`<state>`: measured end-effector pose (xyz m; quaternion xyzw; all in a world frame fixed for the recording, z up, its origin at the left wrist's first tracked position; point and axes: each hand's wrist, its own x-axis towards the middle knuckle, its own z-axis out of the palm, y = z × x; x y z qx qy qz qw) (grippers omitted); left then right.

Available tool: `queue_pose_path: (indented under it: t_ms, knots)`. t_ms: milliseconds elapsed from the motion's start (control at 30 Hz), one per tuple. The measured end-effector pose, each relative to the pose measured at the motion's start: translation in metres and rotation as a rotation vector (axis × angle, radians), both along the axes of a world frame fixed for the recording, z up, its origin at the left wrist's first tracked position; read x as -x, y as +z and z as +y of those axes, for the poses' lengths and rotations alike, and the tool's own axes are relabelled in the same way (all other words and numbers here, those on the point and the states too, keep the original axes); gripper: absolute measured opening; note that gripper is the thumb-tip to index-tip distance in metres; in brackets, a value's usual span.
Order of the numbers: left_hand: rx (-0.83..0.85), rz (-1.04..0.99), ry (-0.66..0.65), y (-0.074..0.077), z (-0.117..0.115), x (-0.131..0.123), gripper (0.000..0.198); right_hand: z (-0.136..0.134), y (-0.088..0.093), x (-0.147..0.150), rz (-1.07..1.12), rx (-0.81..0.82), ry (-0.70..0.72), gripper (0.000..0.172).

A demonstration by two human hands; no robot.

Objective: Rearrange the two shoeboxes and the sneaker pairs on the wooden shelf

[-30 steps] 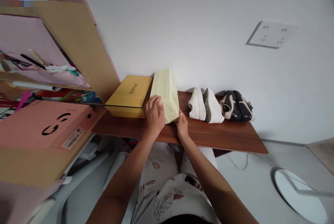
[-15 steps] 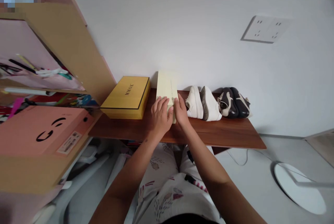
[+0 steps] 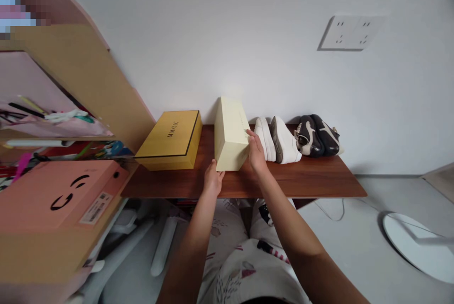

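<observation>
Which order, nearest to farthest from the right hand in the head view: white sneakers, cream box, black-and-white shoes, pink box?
From the right hand:
1. cream box: touching, left of the hand
2. white sneakers: just right, on the shelf
3. black-and-white shoes: beyond the sneakers, right
4. pink box: far left

The left forearm (image 3: 193, 242) and right forearm (image 3: 294, 219) are bare, with no sleeve showing on either, and they taper smoothly to the wrists. The left hand (image 3: 213, 178) and right hand (image 3: 256, 151) are bare too, with slim fingers; the nails are too small to make out. Below them, the trousers (image 3: 232, 266) are loose, soft-looking and off-white, printed all over with small scattered motifs: thin grey sprigs, muted pink and grey leaf shapes (image 3: 248, 273), and short pink-and-dark stripes (image 3: 273, 253). A dark patch (image 3: 265, 213) of the print sits higher up, on the right leg.
</observation>
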<state>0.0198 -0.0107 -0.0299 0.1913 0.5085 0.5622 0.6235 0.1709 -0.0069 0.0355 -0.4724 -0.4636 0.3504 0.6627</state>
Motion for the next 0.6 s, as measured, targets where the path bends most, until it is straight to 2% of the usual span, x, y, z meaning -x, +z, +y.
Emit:
queue_pose_path:
  t_ms: [67, 133, 300, 467, 600]
  knots:
    - [0.061, -0.102, -0.031, 0.007, -0.002, -0.004, 0.029, 0.001, -0.002, -0.005, 0.05, 0.002, -0.004, 0.056]
    - [0.066, -0.12, -0.029, 0.013, -0.003, -0.005, 0.03, 0.001, -0.006, -0.008, 0.094, 0.008, -0.002, 0.055]
    - [0.039, -0.098, 0.072, 0.027, -0.006, 0.0, 0.03, -0.003, -0.017, -0.008, 0.118, 0.016, -0.019, 0.055]
    - [-0.025, 0.008, 0.154, 0.04, -0.008, 0.011, 0.028, -0.012, -0.025, -0.005, 0.101, 0.082, -0.013, 0.059]
    - [-0.138, 0.132, 0.163, 0.043, -0.006, 0.02, 0.032, -0.02, -0.028, -0.006, 0.014, 0.096, -0.019, 0.057]
